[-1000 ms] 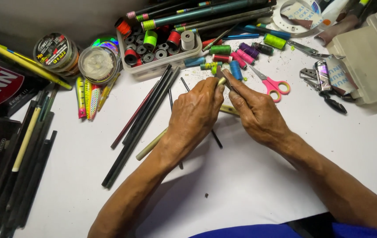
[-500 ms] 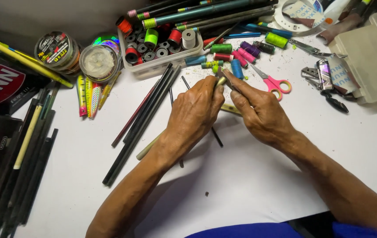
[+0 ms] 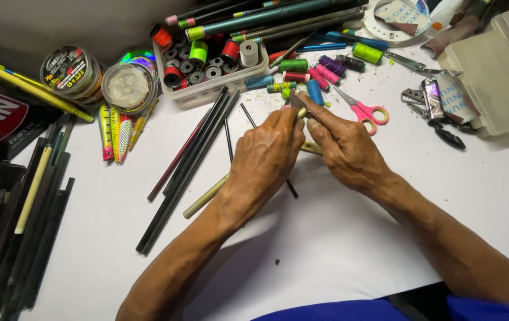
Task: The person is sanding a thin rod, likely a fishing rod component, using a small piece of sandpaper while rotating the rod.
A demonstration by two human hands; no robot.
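My left hand [image 3: 264, 157] and my right hand [image 3: 345, 148] meet over the middle of the white table [image 3: 338, 249]. Both pinch a thin olive-green rod [image 3: 207, 196] whose tip shows between the fingertips, and whose lower end lies on the table to the left. My right fingers also hold a small dark piece against the rod tip; what it is I cannot tell. A thin black stick [image 3: 291, 188] lies under my hands. Pink-handled scissors [image 3: 366, 111] lie just right of the fingertips.
A clear tray of thread spools [image 3: 207, 62] stands beyond my hands, with loose spools [image 3: 320, 71] beside it. Long dark rods [image 3: 192, 166] lie at left, more at the far left edge [image 3: 22, 238]. Line spools [image 3: 126, 86], fishing lures [image 3: 115, 131], pliers [image 3: 439, 113] and a beige box [image 3: 498, 65] surround the workspace.
The camera has shifted slightly. Both hands stay together on the rod tip, with only small finger movements.
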